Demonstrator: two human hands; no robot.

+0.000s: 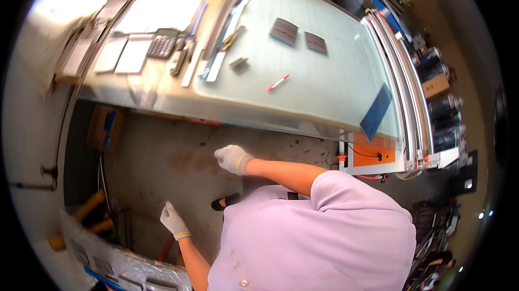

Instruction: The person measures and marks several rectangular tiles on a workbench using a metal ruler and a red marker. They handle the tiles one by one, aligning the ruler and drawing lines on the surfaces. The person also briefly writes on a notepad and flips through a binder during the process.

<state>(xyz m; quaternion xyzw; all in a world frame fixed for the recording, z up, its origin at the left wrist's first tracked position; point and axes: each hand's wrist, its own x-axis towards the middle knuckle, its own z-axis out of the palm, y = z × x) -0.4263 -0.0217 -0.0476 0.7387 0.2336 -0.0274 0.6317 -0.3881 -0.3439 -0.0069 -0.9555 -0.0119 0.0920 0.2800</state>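
Observation:
Both my hands wear pale knit gloves and hang over the grey floor, away from the table. My right hand (233, 159) is curled into a loose fist in front of the table's near edge, with nothing visible in it. Lower and further left, my left hand (174, 220) has its fingers curled together; I see no object in it either. On the glass-topped table (238, 92) lie a red and white pen (279, 83), two dark grey flat pieces (284, 31), a small grey piece (239, 64) and scissors (231, 39). A blue sheet (377, 111) sits at the right corner.
A calculator (163, 44), white papers (133, 54) and long strips (231, 34) lie on the table's left part. Metal rails (399, 83) run along its right side. A cardboard box (102, 127) stands under the left end. A wrapped panel (127, 264) is at lower left.

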